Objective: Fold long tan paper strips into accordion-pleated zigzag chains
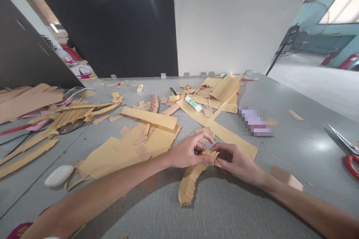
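Note:
My left hand (187, 153) and my right hand (235, 160) meet over the grey table (280, 149), both pinched on the top end of a folded brown paper chain (190, 183). The accordion-like chain curves down toward me and its lower end rests on the table. Just behind my hands lie a long brown paper strip (221, 130) and flat brown paper sheets (126, 149).
A glue stick (193, 104) lies among paper scraps at the back. Another folded chain (153, 103) sits behind the sheets. Red-handled scissors (347, 149) lie at the right edge. A white oval object (58, 175) and piles of brown strips (64, 115) fill the left.

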### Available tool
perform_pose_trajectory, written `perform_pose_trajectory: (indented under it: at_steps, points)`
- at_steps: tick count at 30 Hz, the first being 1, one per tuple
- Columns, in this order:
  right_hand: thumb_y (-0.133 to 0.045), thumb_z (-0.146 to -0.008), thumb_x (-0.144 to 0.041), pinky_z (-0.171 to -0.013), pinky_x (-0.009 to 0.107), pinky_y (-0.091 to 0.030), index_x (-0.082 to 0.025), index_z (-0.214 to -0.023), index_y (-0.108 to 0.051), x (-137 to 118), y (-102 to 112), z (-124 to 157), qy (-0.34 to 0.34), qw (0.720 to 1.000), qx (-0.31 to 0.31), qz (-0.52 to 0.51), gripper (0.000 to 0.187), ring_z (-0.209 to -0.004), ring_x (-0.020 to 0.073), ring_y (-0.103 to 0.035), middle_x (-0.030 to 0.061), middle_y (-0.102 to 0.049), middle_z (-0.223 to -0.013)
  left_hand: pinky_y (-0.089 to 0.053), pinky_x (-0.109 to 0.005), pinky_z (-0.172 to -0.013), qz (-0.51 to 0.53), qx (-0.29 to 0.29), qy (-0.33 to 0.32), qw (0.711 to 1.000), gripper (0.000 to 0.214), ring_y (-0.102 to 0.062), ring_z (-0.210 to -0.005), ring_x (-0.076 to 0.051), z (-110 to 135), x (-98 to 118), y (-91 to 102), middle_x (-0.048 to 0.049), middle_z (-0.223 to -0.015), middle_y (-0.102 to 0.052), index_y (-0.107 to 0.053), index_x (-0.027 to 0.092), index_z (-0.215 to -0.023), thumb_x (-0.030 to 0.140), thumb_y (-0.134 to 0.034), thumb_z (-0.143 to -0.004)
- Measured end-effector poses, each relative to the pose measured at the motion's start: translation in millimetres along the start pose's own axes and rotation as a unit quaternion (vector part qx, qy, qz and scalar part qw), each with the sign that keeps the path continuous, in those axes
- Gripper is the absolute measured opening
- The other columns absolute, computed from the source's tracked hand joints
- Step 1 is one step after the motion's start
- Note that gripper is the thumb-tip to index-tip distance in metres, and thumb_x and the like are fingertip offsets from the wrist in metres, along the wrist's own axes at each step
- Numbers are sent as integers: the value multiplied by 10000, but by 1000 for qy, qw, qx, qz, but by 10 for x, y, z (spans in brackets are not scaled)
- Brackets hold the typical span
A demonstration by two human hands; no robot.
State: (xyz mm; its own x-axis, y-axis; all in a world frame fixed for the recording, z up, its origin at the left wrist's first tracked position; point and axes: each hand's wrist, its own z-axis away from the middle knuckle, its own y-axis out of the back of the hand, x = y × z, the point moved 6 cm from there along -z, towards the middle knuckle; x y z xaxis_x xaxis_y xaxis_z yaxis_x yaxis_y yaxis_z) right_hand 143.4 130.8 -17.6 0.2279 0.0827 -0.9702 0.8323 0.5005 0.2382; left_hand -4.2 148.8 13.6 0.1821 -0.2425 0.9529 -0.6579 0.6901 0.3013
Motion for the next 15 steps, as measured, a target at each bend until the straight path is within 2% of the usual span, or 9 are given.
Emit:
perform_pose_trajectory:
  at_steps: [5, 9, 12, 15]
  points:
    - [-605, -905, -196, -503, 201, -343, -166, -915, -670, -34, 25, -8, 17, 999, 27, 21, 73, -537, 76, -449, -49, -521, -665, -302, -234, -580, -52, 9, -5, 999, 393, -467, -615, -113, -7, -3, 5, 28, -716, -603, -576, 195, -1119, 463, -717, -870]
    - [-594, -967, -372, -419, 191, -313, -147, -987, -655, -8, 54, -17, -1, 998, 56, -7, 234, -416, 71, -423, -66, -513, -529, -358, -236, -599, -59, 44, 3, 997, 399, -506, -633, -123, -24, -8, 83, 22, -691, -594, -641, 171, -1047, 504, -728, -845]
    - [-524, -998, -496, -366, 185, -291, -136, -1047, -628, 13, 77, -13, -3, 996, 81, -27, 378, -354, 71, -397, -52, -550, -491, -413, -250, -632, -46, 51, 7, 998, 407, -586, -678, -152, -37, -5, 113, -9, -731, -644, -686, 157, -1024, 517, -725, -838]
    - [-481, -1010, -535, -357, 181, -313, -145, -1021, -617, -8, 83, 8, 9, 994, 99, -41, 413, -346, 73, -418, -47, -555, -494, -439, -256, -645, -37, 64, 7, 997, 385, -620, -717, -169, -44, -17, 131, -34, -790, -676, -705, 151, -1013, 499, -710, -847]
